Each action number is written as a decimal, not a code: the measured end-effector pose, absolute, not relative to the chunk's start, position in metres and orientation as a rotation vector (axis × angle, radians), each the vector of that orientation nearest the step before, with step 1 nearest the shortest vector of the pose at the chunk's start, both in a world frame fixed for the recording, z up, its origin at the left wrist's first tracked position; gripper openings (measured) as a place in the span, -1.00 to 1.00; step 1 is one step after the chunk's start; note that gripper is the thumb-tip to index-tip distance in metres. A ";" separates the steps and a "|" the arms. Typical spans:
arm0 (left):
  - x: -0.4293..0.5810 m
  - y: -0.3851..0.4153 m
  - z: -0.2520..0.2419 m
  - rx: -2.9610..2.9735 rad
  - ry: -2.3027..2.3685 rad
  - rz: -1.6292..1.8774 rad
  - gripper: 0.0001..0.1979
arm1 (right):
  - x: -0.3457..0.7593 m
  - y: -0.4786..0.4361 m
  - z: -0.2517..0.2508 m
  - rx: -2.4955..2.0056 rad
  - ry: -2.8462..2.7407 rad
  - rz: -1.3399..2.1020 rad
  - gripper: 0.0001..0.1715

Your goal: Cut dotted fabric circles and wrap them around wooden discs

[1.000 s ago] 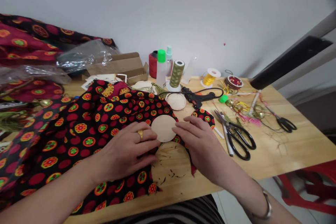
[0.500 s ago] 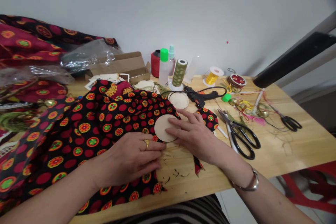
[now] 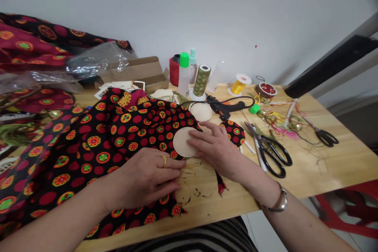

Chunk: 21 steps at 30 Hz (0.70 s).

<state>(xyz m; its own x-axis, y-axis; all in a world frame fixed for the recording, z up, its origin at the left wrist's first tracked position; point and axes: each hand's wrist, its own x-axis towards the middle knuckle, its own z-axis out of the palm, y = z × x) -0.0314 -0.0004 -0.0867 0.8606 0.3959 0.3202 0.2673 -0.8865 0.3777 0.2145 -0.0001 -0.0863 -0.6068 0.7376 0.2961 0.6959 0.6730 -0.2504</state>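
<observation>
A pale round disc (image 3: 182, 142) lies on black cloth (image 3: 102, 141) printed with red dots and orange flowers, close to the cloth's right edge. The fingers of my right hand (image 3: 217, 149) are stretched out over the disc's right side and touch it. My left hand (image 3: 150, 175) rests flat on the cloth just below and left of the disc, fingers extended, a gold ring on one. Dark cloth scraps (image 3: 221, 185) lie on the wood by my right wrist. A flower-printed round piece (image 3: 235, 133) sits beyond my right hand.
Black-handled scissors (image 3: 270, 149) lie right of my right hand, a second pair (image 3: 326, 138) farther right. Behind stand a glue gun (image 3: 227, 107), another pale disc (image 3: 201, 112), a green-capped bottle (image 3: 184, 73), a thread cone (image 3: 202, 80), a yellow spool (image 3: 240, 85) and a cardboard box (image 3: 138, 71).
My right hand's fingers have shifted very slightly over the disc. The whole view has moved a little; my left hand stays in place on the cloth.
</observation>
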 end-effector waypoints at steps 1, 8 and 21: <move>-0.031 0.000 -0.086 2.714 0.500 0.562 -0.83 | 0.214 0.000 -0.087 -1.130 -2.507 0.163 -0.67; -0.030 -0.001 -0.084 2.731 0.500 0.567 -0.85 | 0.214 0.001 -0.084 -1.141 -2.465 0.212 -0.69; -0.030 -0.001 -0.084 2.724 0.473 0.584 -0.84 | 0.215 0.001 -0.085 -1.128 -2.473 0.208 -0.72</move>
<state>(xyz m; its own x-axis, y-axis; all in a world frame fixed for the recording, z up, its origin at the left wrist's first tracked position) -0.0296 -0.0007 -0.0838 0.8620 0.3791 0.3364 0.2505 -0.8957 0.3673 0.2154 0.0005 -0.0853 -0.5872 0.7496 0.3054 0.6880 0.6610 -0.2995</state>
